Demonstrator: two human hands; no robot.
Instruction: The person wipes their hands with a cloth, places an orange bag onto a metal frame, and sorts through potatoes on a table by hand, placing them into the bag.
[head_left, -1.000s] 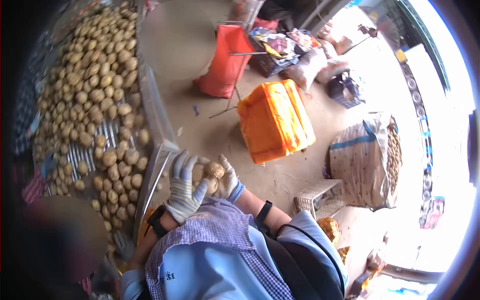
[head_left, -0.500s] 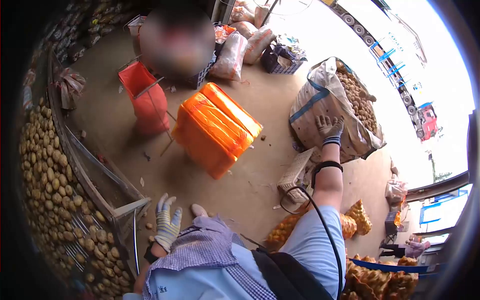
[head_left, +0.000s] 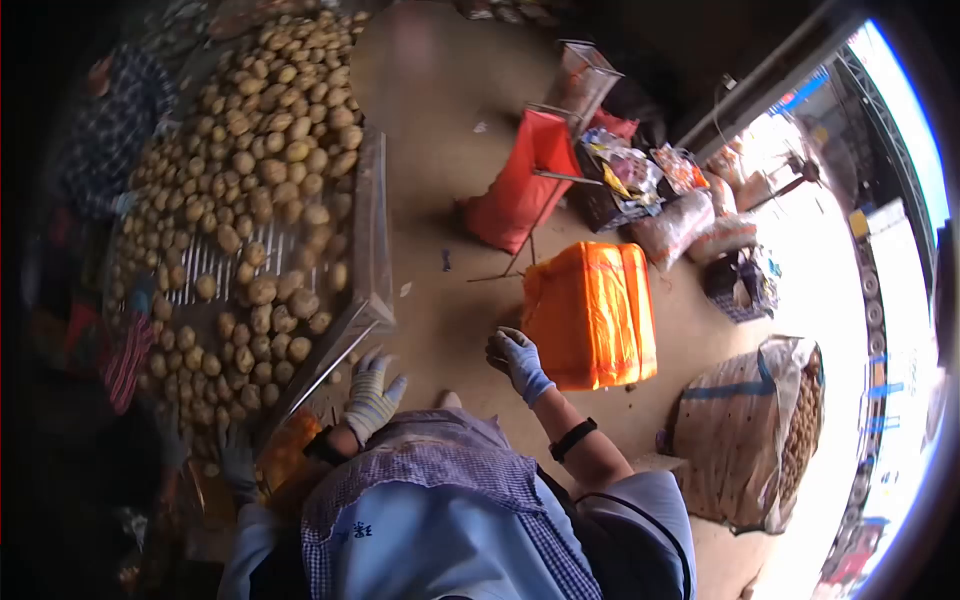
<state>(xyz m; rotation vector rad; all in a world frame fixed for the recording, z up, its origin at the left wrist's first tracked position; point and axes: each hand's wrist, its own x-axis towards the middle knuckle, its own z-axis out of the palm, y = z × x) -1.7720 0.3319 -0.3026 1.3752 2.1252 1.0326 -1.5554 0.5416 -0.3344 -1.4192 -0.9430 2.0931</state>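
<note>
My left hand (head_left: 370, 400), in a pale striped knit glove, hovers near the corner of the potato sorting table with its fingers apart and nothing in them. My right hand (head_left: 516, 362), in a grey-blue glove, is raised in front of me with the fingers loosely bent and nothing visible in them. In this view it overlaps the lower left edge of a bulky orange plastic-wrapped bundle (head_left: 605, 318). Potatoes (head_left: 275, 150) cover the slatted table on the left, whose metal edge (head_left: 372, 230) runs beside my left hand.
A red sack (head_left: 522, 185) hangs in a metal stand beyond the bundle. Crates and filled sacks (head_left: 675, 228) lie behind it. A large bulk bag of potatoes (head_left: 735, 430) stands at right. Another person's gloved hand (head_left: 238, 460) is at the table's near end; a checked sleeve (head_left: 115, 130) shows farther left.
My view has swung left toward the potato table. My right hand has drawn back from reaching toward the bulk bag and is now before the orange bundle. My left hand stays low, fingers spread.
</note>
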